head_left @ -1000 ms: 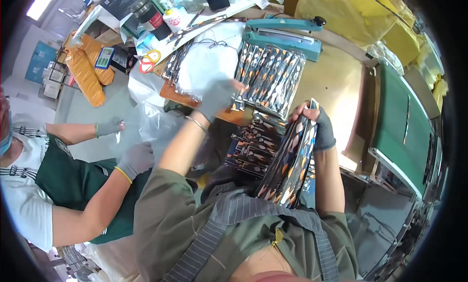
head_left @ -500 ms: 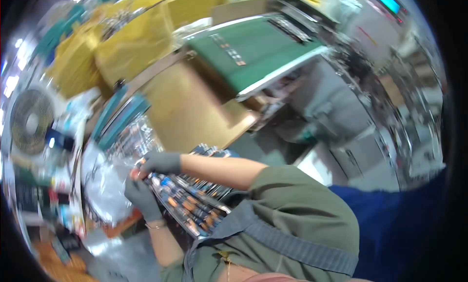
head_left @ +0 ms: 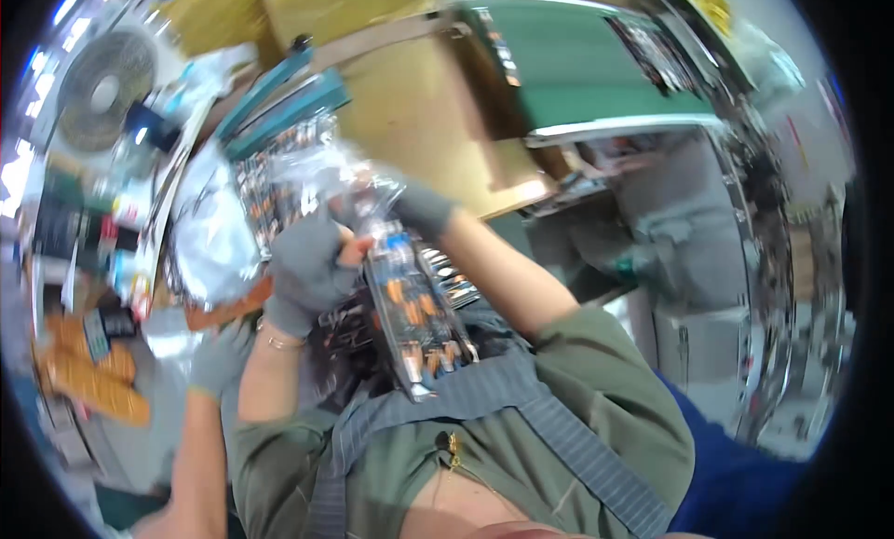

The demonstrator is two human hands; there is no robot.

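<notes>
A flat, oblong bundle [head_left: 414, 306] of dark glossy strips, patterned orange, white and blue, could slip or fan out if the grip loosens; its lower end merely meets a grey striped apron [head_left: 489, 382]. Thin, crinkled clear plastic film [head_left: 380, 180] might snag on its upper corners and tear. The bundle looks closely packed, tilted slightly, before the tan wooden worktop [head_left: 400, 101]'s near edge. The grey-gloved left hand [head_left: 309, 267] grips its upper end; the grey-gloved right hand [head_left: 419, 209] meets the film, its hold too blurred to tell.
</notes>
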